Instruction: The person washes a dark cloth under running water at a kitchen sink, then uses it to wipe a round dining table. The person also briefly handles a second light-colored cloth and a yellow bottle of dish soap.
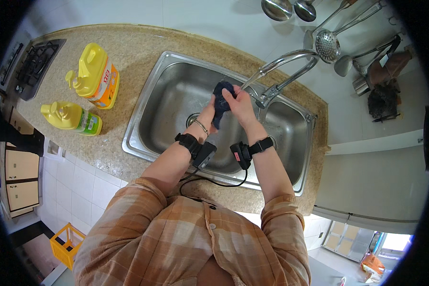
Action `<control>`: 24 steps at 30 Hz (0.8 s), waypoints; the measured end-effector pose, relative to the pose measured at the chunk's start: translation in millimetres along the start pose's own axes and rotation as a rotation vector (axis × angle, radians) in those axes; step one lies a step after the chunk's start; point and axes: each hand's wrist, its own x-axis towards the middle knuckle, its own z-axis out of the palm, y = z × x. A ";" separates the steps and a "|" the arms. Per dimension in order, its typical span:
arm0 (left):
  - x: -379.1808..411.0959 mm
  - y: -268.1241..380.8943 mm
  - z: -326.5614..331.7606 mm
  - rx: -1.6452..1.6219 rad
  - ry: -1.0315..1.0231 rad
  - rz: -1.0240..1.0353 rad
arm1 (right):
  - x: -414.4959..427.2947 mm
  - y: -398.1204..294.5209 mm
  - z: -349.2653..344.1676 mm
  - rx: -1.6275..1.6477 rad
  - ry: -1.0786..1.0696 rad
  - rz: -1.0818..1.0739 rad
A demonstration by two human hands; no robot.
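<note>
Both hands grip a dark navy cloth (pixel 222 102) over the large basin of a stainless-steel double sink (pixel 164 89). My left hand (pixel 208 116) holds it from the left and below, with one narrow end hanging down between the hands. My right hand (pixel 240 105) presses its thumb onto the cloth's upper part. The curved spout of a chrome faucet (pixel 286 59) ends just above my right hand, and a thin stream of water appears to fall there. The fingers behind the cloth are hidden. The left basin's drain (pixel 192 119) shows beside my left wrist.
Two yellow jugs, one with an orange label (pixel 98 78) and one with a green label (pixel 71 118), stand on the speckled countertop (pixel 128 46). Farther left is a gas stove (pixel 39 64). Ladles and a skimmer (pixel 328 46) hang at right. A black cable (pixel 218 184) joins the wrist devices.
</note>
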 end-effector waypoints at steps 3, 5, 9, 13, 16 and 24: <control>7.1 1.6 -6.1 -0.366 -0.296 0.032 | -10.6 -0.2 4.3 -0.164 -0.127 -0.039; 13.8 1.0 -7.0 -0.536 -0.323 0.155 | -18.2 5.0 16.2 -0.204 -0.137 -0.025; 11.3 -6.9 -7.0 -0.473 -0.374 0.180 | -33.3 -5.7 27.9 -0.378 -0.079 -0.062; 6.5 -15.7 -5.4 -0.471 -0.291 0.213 | -35.2 -17.1 32.0 -0.790 -0.001 -0.173; 92.7 -51.5 -49.9 -0.218 -0.353 0.824 | -28.7 -23.8 49.4 -0.930 -0.029 -0.214; -2.6 2.0 21.2 -0.110 0.209 0.316 | -13.3 4.9 7.1 -1.029 0.122 -0.015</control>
